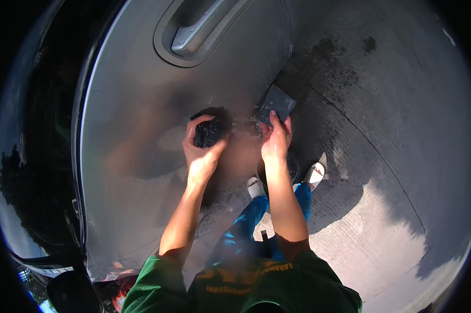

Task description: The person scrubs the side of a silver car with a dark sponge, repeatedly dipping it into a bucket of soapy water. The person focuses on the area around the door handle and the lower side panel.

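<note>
My left hand [200,148] is curled round a wet black sponge [209,133], with suds or drops on its surface. It is close to the silver car door [136,104]; whether the sponge touches the panel I cannot tell. To the right, my right hand [277,136] pinches a thin, dark grey sheet that looks like sandpaper [280,100], thumb on top and fingers partly hidden beneath. The sheet is wet, with a folded or second layer at its left edge, and is held out beyond the door's edge.
Above my hands is the door handle [196,34] in its oval recess. A dark round container [293,168], mostly hidden by my right forearm, stands near my sandalled feet [314,173]. Wet patches darken the concrete floor [392,125]. The car's dark window [42,141] lies at far left.
</note>
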The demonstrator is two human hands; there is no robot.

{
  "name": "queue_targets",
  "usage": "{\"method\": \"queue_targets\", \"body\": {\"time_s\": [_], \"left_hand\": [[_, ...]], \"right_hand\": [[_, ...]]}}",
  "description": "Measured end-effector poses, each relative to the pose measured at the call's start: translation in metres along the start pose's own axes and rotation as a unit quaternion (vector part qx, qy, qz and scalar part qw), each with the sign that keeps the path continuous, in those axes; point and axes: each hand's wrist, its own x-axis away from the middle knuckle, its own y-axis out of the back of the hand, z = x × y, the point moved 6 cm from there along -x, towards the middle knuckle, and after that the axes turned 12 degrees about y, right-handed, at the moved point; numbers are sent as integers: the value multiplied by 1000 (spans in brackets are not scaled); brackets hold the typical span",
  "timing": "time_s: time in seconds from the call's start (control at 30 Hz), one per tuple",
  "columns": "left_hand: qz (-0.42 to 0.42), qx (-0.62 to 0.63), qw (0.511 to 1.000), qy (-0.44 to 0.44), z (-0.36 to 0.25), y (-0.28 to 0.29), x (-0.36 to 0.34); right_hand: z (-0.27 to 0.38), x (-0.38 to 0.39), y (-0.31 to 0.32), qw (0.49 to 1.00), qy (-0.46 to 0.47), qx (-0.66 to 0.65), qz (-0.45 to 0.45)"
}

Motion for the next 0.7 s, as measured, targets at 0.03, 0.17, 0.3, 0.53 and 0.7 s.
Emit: {"method": "queue_targets", "body": {"time_s": [0.03,0.17,0.3,0.53,0.7], "left_hand": [[-69,-24,996,-51,-48,20,-12],[-296,-331,877,-182,-156,124,26],[-376,-478,738,-291,-155,159,36],[-169,-599,695,-359,-144,33,-43],[-145,-554,672,-469,-110,-9,-59]], "right_hand": [[2,-35,-3,1000,-20,8,1],[21,-66,83,997,-54,52,-19],[37,-59,160,973,-130,167,-87],[32,-54,228,956,-159,243,-51],[41,-44,227,960,-107,259,-12]]}}
